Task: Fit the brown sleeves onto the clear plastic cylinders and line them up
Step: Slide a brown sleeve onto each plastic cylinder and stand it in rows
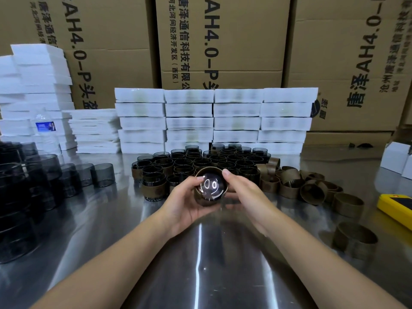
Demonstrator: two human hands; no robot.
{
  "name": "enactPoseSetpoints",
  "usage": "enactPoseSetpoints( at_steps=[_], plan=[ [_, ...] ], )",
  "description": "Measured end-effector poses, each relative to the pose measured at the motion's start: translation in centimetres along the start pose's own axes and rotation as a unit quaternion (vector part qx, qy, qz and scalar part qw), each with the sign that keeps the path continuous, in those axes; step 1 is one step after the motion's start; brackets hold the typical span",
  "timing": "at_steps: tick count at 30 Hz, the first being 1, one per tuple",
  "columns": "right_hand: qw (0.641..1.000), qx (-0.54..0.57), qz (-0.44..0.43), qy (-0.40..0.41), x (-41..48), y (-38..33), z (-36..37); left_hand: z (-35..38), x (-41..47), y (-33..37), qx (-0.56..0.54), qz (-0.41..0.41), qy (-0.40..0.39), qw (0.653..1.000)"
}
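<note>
**Grip on sleeve (pixel 209 169) and cylinder (pixel 210 186)**

Both the left hand (pixel 189 202) and right hand (pixel 244 192) curl their fingers round the one cylinder, with the sleeve wrapped about it between the fingertips. It is likely light, smooth and slippery, and the sleeve thin and bendy. Hold the side walls and squeeze gently. Just beyond the fingertips stand the finished ones (pixel 178 166).

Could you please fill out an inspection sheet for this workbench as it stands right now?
Surface: shiny metal table, streaked with glare.
Job's things: one sleeved cylinder in hand; finished cylinders grouped behind it; loose brown sleeves on the right; bare cylinders stacked on the left.
Clutter: water bottle far left; yellow device at the right edge; small white boxes far right.
Grippers: left hand and right hand both grip the sleeved cylinder.
Cables: nothing seen.
Surroundings: white foam stacks, cardboard cartons behind.
</note>
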State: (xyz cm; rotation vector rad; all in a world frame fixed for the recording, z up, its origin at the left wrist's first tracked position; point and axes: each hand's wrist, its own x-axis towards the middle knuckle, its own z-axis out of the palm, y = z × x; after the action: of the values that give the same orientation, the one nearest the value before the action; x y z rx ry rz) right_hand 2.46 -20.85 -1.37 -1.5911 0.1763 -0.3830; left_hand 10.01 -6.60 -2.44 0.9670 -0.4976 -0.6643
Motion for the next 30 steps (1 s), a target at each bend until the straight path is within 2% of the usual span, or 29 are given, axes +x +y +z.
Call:
enactPoseSetpoints(
  at_steps=[5, 10, 14, 30],
  plan=[
    [0.997, 0.026, 0.063, -0.031, 0.15, 0.39, 0.56, 0.14, -0.23, 0.17, -0.011, -0.017, -0.007, 1.000],
    [0.999, 0.021, 0.026, -0.036, 0.30, 0.78, 0.62, 0.39, -0.17, 0.27, 0.018, -0.031, 0.007, 0.999],
    [1.000, -0.004, 0.011, -0.009, 0.45, 0.94, 0.66, 0.72, -0.09, 0.35, 0.049, -0.028, 0.009, 0.998],
    [0.999, -0.027, 0.022, 0.032, 0.17, 0.62, 0.71, 0.80, -0.02, 0.16, 0.054, -0.030, 0.010, 0.998]
  ],
)
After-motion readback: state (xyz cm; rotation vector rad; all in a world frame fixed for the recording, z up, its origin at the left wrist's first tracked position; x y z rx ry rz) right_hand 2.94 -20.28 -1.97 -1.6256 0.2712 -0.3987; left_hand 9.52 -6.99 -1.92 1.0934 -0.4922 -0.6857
